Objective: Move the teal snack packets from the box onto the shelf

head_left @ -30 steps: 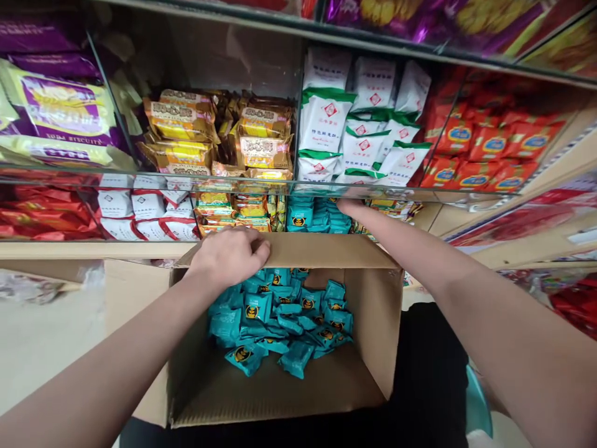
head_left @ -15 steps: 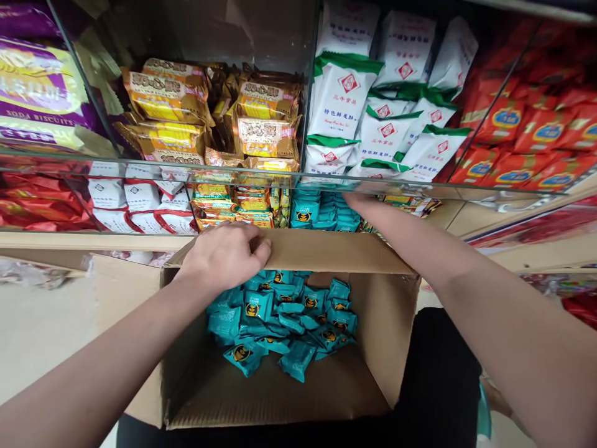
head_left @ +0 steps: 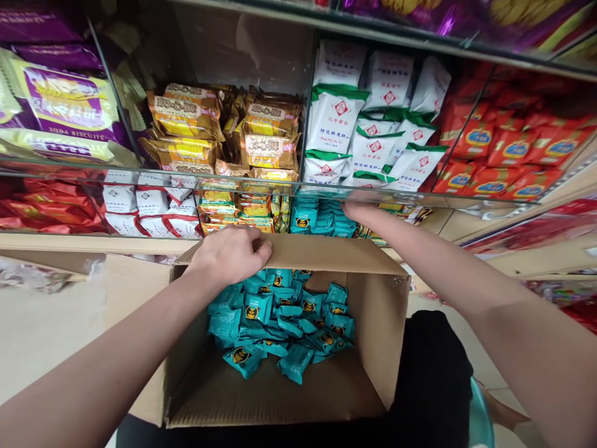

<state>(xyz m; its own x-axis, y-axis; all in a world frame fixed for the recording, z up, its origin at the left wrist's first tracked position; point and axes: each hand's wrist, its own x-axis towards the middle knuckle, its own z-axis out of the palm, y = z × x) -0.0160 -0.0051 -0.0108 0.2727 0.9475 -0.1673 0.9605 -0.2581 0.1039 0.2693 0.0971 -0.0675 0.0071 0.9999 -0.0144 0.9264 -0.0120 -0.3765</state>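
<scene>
An open cardboard box rests on my lap, with several teal packets inside. My left hand is closed over the box's upper edge, thumb bent over the flap. My right hand reaches into the lower shelf compartment, beside the stacked teal packets. The shelf edge and glare hide most of its fingers, so whether it holds anything cannot be made out.
Above the glass shelf edge sit brown-gold packets, white-green packets and red packets. Purple biscuit packs stand at the left. Red-white packets lie in the lower row.
The view has tilted up a little, so more of the top shelf shows. My right hand has shifted slightly beside the shelved teal packets. My left hand stays on the box edge.
</scene>
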